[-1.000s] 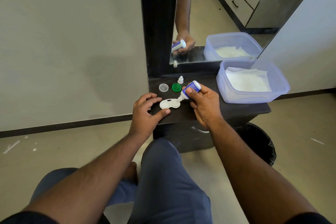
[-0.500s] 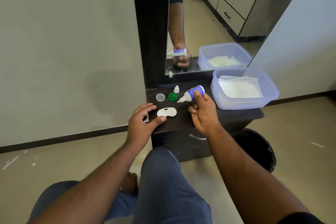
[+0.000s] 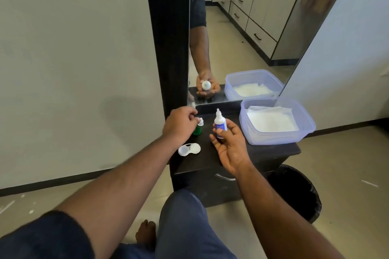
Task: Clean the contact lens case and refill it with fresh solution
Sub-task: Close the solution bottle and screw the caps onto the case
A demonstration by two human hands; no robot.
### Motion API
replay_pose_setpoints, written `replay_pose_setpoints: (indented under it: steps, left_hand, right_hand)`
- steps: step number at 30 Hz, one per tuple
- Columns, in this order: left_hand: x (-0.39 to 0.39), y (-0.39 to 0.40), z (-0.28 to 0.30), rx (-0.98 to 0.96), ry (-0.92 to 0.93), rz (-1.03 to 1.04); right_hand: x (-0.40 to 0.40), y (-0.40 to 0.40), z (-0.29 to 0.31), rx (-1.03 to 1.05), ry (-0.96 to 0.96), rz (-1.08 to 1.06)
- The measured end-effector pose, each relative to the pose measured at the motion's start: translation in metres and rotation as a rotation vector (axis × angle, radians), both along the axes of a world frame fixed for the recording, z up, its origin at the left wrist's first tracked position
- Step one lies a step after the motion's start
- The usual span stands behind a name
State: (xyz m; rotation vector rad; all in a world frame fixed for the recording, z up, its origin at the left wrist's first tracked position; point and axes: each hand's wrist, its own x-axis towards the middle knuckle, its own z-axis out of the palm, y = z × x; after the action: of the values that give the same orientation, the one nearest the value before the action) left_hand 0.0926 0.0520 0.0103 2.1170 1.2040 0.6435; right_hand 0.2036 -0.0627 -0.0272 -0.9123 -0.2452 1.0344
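Nearest the camera, both forearms and a knee in dark trousers are cut off by the lower edge. A bare foot is half hidden behind the leg. To the right a black bin stands on the floor, its near side cut by the right arm.

On the near left part of the dark cabinet top lies the contact lens case, open, its two white wells side by side. No hand touches it. Whether the wells hold liquid cannot be made out.

The right hand is just beyond and to the right of the case. Its thumb and fingers are clamped on the solution bottle, held upright with the uncapped nozzle pointing up.

The left hand reaches past the case to the far left of the top, fingers curled. Its fingertips are just beside a small white cap — whether they pinch it or only come close cannot be told. The hand covers most of a green cap and whatever lies under its palm.

Further right stands a clear plastic tub with white tissue inside. Behind, the mirror repeats the tub and the right hand from the other side — there the bottle shows only as a white round.
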Motion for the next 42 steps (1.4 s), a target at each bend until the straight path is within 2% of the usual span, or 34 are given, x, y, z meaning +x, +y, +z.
replay_pose_setpoints:
  steps: [4,8,11,16,19,21,26,31,42]
  left_hand:
    - [0.024,-0.003,0.000,0.169,0.220,-0.062]
    - [0.036,0.002,-0.009,0.185,0.271,-0.101]
    - [0.036,0.003,-0.009,0.136,0.152,-0.135]
    - [0.015,-0.007,0.025,0.141,-0.306,-0.133]
    - [0.006,-0.010,0.044,0.042,-0.406,-0.128]
    - [0.005,-0.011,0.051,0.004,-0.386,-0.127]
    - [0.008,-0.014,0.055,0.022,-0.147,-0.155]
    - [0.010,-0.016,0.061,0.073,-0.029,-0.140]
    - [0.012,-0.018,0.057,0.136,0.014,-0.080]
  right_hand:
    - [0.002,0.001,-0.002,0.009,0.029,-0.001]
    - [0.002,0.001,-0.001,-0.005,0.031,-0.022]
    - [-0.001,0.002,0.001,0.003,0.007,-0.046]
    - [-0.004,0.000,-0.002,0.008,-0.114,-0.070]
    - [-0.007,0.000,0.001,-0.050,-0.233,-0.044]
    - [-0.010,0.000,0.004,-0.076,-0.292,-0.033]
    - [-0.015,-0.003,0.009,-0.103,-0.341,-0.037]
    - [-0.016,-0.003,0.011,-0.114,-0.362,-0.016]
    - [-0.015,-0.003,0.009,-0.189,-0.432,0.030]
